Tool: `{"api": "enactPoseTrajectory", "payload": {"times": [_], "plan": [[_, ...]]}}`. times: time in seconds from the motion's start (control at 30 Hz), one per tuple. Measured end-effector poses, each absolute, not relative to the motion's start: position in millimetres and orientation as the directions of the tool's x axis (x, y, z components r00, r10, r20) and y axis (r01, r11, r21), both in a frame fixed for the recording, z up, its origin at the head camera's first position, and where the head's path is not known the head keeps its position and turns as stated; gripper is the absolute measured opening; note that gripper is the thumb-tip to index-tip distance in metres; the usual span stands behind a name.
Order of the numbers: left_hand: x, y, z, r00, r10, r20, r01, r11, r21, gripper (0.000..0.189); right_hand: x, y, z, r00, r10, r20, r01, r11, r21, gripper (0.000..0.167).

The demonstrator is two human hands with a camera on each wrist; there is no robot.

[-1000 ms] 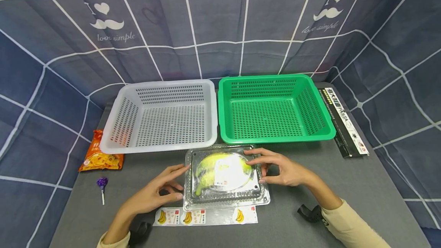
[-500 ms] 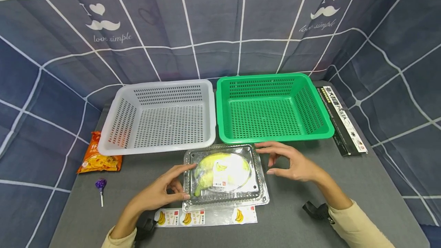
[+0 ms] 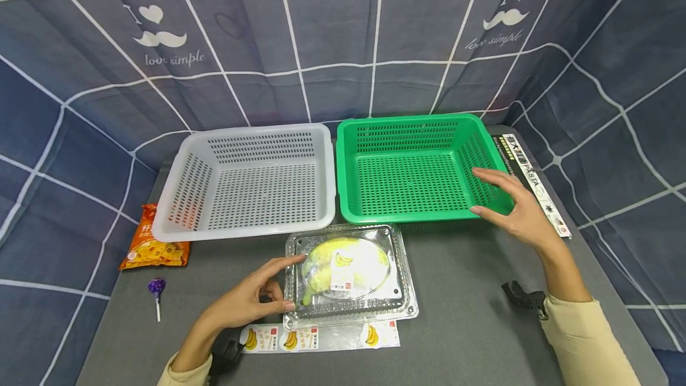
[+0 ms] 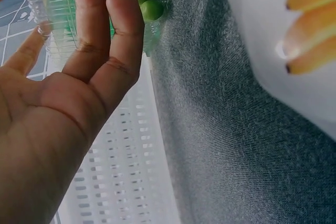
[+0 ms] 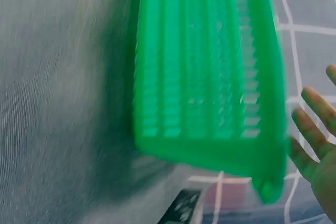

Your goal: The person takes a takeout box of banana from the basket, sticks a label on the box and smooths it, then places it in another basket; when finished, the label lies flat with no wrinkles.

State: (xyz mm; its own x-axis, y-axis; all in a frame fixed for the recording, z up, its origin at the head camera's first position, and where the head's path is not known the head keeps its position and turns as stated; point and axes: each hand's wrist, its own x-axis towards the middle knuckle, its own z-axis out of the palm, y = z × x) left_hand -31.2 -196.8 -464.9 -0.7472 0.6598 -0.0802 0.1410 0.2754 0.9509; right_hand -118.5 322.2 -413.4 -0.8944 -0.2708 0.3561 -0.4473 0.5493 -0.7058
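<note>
A closed clear plastic box (image 3: 404, 290) lies on the grey table, with a banana (image 3: 317, 282) visible through its lid. On the lid sits a white banana label (image 3: 341, 277), partly washed out by glare. My left hand (image 3: 249, 296) rests at the box's left side, its index fingertip on the lid and its thumb by the lower edge. My right hand (image 3: 517, 210) is away from the box, fingers spread and holding nothing, over the right side of the green basket (image 3: 418, 218). In the right wrist view, blurred, that hand (image 5: 320, 153) is beside the basket's rim.
A strip of banana stickers (image 3: 343, 341) lies in front of the box. Behind it stands a white basket (image 3: 246, 235). An orange snack bag (image 3: 155, 249) and a purple lollipop (image 3: 157, 286) lie left; a black pasta box (image 3: 536, 186) lies right of the green basket.
My right hand has left the box's right edge and moved right and forward to the green basket. The left hand has slid slightly right onto the lid's edge.
</note>
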Motion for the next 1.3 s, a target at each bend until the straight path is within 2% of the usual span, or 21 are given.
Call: {"api": "enactPoseTrajectory", "payload": {"times": [0.1, 0.2, 0.37, 0.5, 1.07, 1.3], "plan": [[-31.4, -197.3, -465.0, -0.742, 0.666, -0.071, 0.147, 0.266, 0.953, 0.079, -128.4, 337.1, -421.5, -0.913, -0.198, 0.356, -0.398, 0.619, -0.677, 0.078], [-31.1, -197.2, -465.3, -0.739, 0.670, -0.069, 0.144, 0.258, 0.955, 0.079, -136.0, 348.8, -429.7, -0.930, -0.159, 0.333, -0.355, 0.628, -0.692, 0.079], [-30.2, -196.1, -465.1, -0.739, 0.670, -0.067, 0.138, 0.247, 0.959, 0.079, -140.7, 357.6, -439.8, -0.966, -0.137, 0.221, -0.257, 0.619, -0.742, 0.083], [-29.7, -195.7, -465.7, -0.737, 0.673, -0.056, 0.143, 0.236, 0.961, 0.078, -140.8, 358.7, -445.4, -0.976, -0.129, 0.176, -0.217, 0.647, -0.731, 0.087], [-28.7, -194.8, -459.2, -0.716, 0.692, -0.093, 0.033, 0.167, 0.985, 0.079, -143.9, 358.7, -445.5, -0.979, -0.156, 0.134, -0.205, 0.689, -0.696, 0.095], [-24.6, -189.0, -455.2, -0.748, 0.651, -0.132, 0.010, 0.210, 0.978, 0.078, -144.7, 358.7, -445.4, -0.979, -0.157, 0.129, -0.202, 0.689, -0.696, 0.095]]}}
